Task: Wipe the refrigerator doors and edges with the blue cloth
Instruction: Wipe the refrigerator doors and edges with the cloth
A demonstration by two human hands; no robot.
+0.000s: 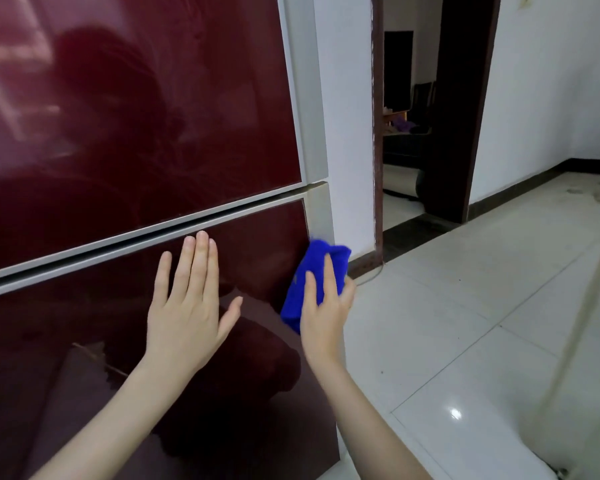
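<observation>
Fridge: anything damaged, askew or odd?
Nothing broken or askew. The upper door shows faint smears; the white side edge looks yellowed beside the door gap. The right hand holds the cloth at that edge, lower down; the left hand lies flat on the lower door.

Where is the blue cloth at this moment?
In the head view the blue cloth sits right of centre, held by the right hand against the right edge of the lower refrigerator door.
</observation>
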